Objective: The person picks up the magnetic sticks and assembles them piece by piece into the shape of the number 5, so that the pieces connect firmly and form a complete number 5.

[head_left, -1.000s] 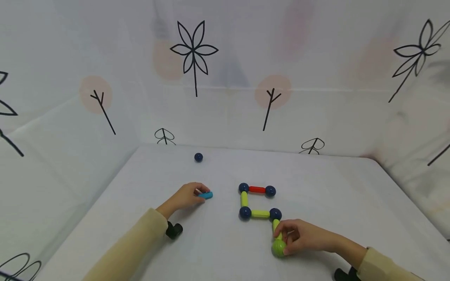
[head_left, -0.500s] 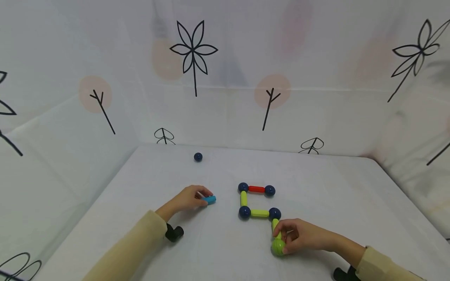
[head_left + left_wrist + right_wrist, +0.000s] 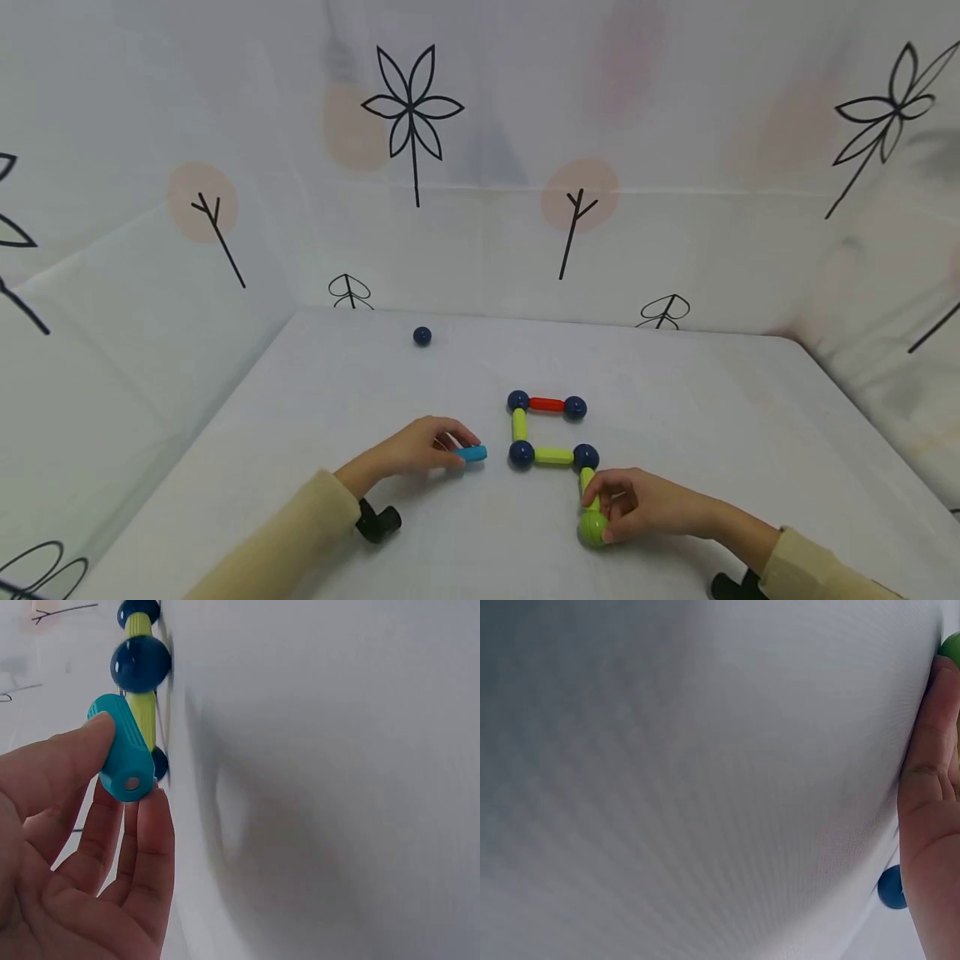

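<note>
My left hand (image 3: 423, 447) pinches a short blue rod (image 3: 472, 453) between thumb and fingertips, just left of a chain of balls and rods. In the left wrist view the teal-blue rod (image 3: 126, 750) shows ribbed sides and a small round metal spot at its end. The chain has dark blue balls (image 3: 522, 454), a red rod (image 3: 547, 405) at the far end and yellow-green rods (image 3: 554, 456). My right hand (image 3: 645, 504) holds the chain's near end, fingers at a yellow-green rod and thumb against a green ball (image 3: 592, 528).
A loose dark blue ball (image 3: 422, 336) lies near the table's far edge. The white table (image 3: 712, 400) meets a pale cloth backdrop (image 3: 487, 242) with plant drawings. Black wrist mounts (image 3: 378, 522) sit beneath the sleeves.
My left hand has moved right and nearer to me with the blue rod, bringing it closer to the chain. The right hand stays in place on the chain's near end.
</note>
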The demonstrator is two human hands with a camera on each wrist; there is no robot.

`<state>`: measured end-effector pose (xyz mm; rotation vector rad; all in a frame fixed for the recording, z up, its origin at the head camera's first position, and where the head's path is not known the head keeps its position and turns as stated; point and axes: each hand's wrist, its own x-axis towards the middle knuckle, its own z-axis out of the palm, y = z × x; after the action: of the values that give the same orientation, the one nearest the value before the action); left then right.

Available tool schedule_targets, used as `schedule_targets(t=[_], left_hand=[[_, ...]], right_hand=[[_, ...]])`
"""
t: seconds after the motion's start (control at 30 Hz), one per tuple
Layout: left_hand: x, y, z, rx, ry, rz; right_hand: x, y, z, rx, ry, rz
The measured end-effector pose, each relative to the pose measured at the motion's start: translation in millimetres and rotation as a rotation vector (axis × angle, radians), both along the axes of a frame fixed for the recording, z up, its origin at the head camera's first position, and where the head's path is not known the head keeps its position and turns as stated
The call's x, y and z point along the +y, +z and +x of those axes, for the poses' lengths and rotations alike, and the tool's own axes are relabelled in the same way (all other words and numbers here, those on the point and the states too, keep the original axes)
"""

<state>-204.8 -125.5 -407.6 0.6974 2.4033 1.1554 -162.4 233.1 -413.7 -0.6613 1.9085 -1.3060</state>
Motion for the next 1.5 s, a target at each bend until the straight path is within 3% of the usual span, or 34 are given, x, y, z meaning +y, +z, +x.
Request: schedule_targets(t=[0.27, 0.73, 1.03, 1.5], left_hand=[[18.2, -2.0, 8.8, -0.023, -0.075, 0.034], [43.9, -5.7, 16.5, -0.084, -0.149, 0.078], [63.3, -10.0, 21.2, -0.106, -0.257, 0.107], [89.6, -7.4, 29.0, -0.131, -0.35, 0.073]], right_hand=[[-0.9, 0.1, 0.9, -0.017, 0.008, -0.022], [-0.7, -2.3, 0.0, -0.025, 0.009, -0.025], [-0.3, -1.5, 0.0, -0.008, 0.014, -0.019], [-0.3, 0.8, 0.0, -0.014, 0.025, -0.024]])
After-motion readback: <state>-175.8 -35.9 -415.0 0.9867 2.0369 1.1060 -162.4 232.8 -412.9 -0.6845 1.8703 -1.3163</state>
